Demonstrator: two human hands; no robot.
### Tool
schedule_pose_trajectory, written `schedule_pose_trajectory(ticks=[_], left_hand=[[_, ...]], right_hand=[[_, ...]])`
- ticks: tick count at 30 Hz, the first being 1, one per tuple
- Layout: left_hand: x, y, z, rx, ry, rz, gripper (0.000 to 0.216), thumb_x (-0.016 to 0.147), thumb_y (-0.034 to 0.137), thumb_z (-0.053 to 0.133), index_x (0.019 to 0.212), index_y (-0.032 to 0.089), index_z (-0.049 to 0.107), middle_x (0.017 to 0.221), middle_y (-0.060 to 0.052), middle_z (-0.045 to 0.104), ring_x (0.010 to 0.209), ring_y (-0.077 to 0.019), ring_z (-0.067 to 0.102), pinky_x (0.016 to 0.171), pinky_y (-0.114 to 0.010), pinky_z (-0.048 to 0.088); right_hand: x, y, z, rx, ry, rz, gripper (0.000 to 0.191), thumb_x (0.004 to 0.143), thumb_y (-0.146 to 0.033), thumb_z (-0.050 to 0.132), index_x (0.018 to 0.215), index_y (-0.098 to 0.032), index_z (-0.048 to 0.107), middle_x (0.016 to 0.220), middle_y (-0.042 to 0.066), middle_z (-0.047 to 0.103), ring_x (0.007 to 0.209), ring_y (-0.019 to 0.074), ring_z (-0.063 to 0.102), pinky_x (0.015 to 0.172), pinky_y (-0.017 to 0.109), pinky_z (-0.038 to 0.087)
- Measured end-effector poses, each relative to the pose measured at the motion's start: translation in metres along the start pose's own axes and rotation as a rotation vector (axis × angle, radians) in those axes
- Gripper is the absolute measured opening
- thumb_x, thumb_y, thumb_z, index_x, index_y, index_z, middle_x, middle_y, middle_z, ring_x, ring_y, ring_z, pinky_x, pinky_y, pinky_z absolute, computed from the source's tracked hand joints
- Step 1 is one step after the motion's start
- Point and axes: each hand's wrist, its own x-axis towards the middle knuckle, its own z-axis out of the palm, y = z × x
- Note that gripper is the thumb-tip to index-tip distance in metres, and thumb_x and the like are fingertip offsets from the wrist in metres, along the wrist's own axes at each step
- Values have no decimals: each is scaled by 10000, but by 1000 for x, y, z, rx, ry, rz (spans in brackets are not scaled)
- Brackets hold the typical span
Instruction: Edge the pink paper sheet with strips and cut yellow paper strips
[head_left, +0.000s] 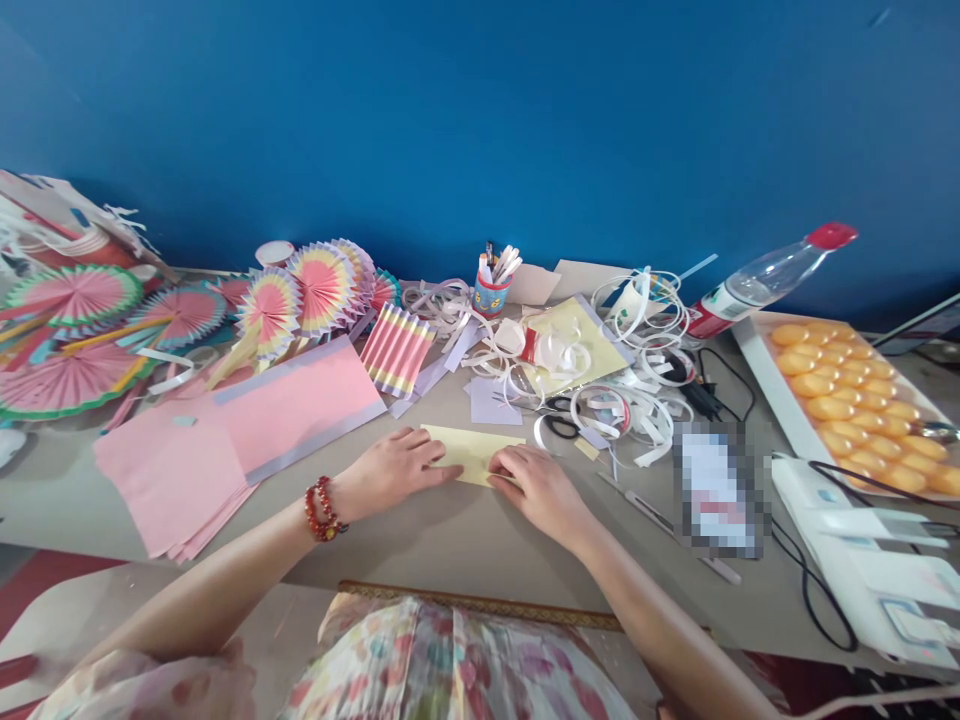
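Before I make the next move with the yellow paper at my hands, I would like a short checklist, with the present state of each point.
1. Left hand touching the yellow paper: ok.
2. Right hand at the paper's near edge: ok.
3. Right fingers pinching that edge firmly: cannot tell.
4. Bead bracelet clear of the paper: ok, it sits on the left wrist.
5. Pink sheets away from the yellow paper: ok, they lie to the left.
6. Surroundings tidy: not ok, white strips lie tangled beyond the right hand.
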Motion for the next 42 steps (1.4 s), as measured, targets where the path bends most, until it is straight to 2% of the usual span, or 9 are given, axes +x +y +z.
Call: schedule_pose_trajectory(ticks=[3,10,16,25,33,36,39,42], left_hand=[[2,1,2,25,-10,82,375,983,139,478,1318,307,488,998,-40,569,885,-190,497,815,-323,379],[5,0,2,4,-33,75,407,967,107,484,1326,299,490,973,-44,561,867,-196,489,813,-335,376],[4,-3,3,-57,-34,85,427,957,100,495,1329,311,492,990,-45,566,900,-192,498,832,-322,368],[4,-3,4,-30,-56,80,440,971,97,450,1353,313,478,1017,-49,560,921,-199,490,863,-328,363],[4,-3,3,-61,-41,80,474,945,70,456,1351,314,481,1020,-52,562,918,-199,498,879,-335,368],[3,-4,5,-81,-30,70,482,945,72,459,1350,333,480,1026,-50,561,923,-193,502,889,-330,368],[3,-5,7,-88,-32,68,488,944,79,455,1352,345,480,1029,-50,558,919,-192,498,888,-329,370],[3,-5,6,-88,-42,75,491,939,85,462,1354,347,482,1024,-51,556,896,-195,490,859,-328,373]], right_hand=[[0,-2,-1,-25,-8,11,90,941,-221,562,851,-224,554,849,19,657,841,185,612,765,306,427],[-14,9,-19,-53,-2,96,63,919,-218,559,860,-230,577,806,16,659,764,187,617,688,290,424],[-21,16,-28,-8,0,105,88,913,-196,544,837,-225,578,777,12,642,742,172,601,651,268,408],[-22,16,-22,-61,0,117,75,896,-194,613,845,-217,563,757,-3,621,749,172,585,680,274,392],[-28,16,-15,-102,57,63,62,946,-215,545,889,-218,569,845,27,642,833,194,594,748,307,415],[-33,16,-11,-183,85,41,112,965,-208,507,901,-213,599,858,43,635,848,204,584,768,325,419],[-38,14,-6,-323,95,-26,202,975,-160,457,998,-220,648,933,64,637,894,216,568,811,349,413],[-39,9,-3,-403,72,-148,340,978,-139,440,1236,-283,609,1043,65,641,960,225,551,884,374,403]])
